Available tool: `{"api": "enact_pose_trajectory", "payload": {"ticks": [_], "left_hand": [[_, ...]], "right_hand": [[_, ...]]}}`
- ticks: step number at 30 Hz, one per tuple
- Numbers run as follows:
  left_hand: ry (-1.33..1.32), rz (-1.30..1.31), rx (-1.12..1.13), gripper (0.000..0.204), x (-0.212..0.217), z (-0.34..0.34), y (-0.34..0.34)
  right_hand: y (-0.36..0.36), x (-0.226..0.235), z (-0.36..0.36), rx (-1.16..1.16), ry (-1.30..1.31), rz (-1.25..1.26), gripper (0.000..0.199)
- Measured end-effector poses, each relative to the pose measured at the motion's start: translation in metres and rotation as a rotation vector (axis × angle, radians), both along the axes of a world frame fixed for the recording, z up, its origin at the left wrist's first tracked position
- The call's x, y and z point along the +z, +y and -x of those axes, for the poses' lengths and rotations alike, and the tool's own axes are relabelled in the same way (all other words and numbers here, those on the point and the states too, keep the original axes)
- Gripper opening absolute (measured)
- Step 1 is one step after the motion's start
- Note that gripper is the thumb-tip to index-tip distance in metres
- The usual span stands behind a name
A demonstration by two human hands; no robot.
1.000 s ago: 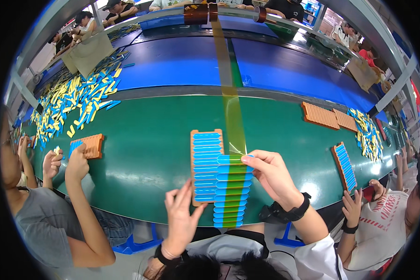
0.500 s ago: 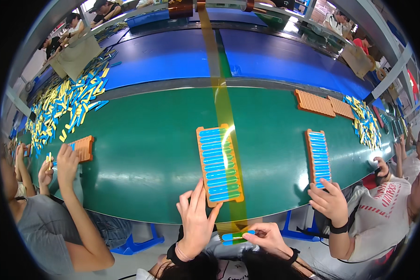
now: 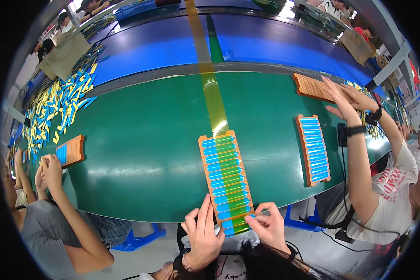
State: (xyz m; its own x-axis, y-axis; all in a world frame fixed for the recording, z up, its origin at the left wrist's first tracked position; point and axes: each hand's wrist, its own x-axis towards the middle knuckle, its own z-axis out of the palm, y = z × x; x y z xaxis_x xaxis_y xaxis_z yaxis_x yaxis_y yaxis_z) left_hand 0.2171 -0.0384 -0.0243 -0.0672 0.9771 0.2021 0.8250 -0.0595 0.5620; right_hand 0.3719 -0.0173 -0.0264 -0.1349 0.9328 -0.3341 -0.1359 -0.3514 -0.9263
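In front of me lies a long orange slotted tray, its slots filled with flat blue strips with rounded ends. Its near end reaches the table's front edge. My left hand holds the tray's near left corner, fingers along the side and thumb by the end. At the near right corner my right hand pinches the end of a blue strip lying across the lowest slots. A see-through amber film band runs down the middle of the view, and the tray's strips look green through it.
Left, a co-worker's hands work beside a partly filled orange tray; behind lies a heap of blue and yellow strips. Right, a filled tray stands while another co-worker's hands reach over orange trays. Blue panels lie beyond.
My right hand has brought the blue strips from below the table edge up to the tray's near end. The tray sits nearer me. The right co-worker's hand left the filled tray and reached farther back.
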Motion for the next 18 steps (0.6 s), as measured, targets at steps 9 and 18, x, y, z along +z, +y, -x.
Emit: {"api": "enact_pose_trajectory", "payload": {"ticks": [9,18], "left_hand": [[0.331,-0.31,-0.278,0.037,-0.009,0.033,-0.002],[0.445,-0.416,-0.576,0.027,-0.01,0.055,0.012]], "right_hand": [[0.003,0.0,0.002,-0.034,-0.091,0.075,0.03],[0.003,-0.003,0.006,-0.043,-0.102,0.074,0.03]]}}
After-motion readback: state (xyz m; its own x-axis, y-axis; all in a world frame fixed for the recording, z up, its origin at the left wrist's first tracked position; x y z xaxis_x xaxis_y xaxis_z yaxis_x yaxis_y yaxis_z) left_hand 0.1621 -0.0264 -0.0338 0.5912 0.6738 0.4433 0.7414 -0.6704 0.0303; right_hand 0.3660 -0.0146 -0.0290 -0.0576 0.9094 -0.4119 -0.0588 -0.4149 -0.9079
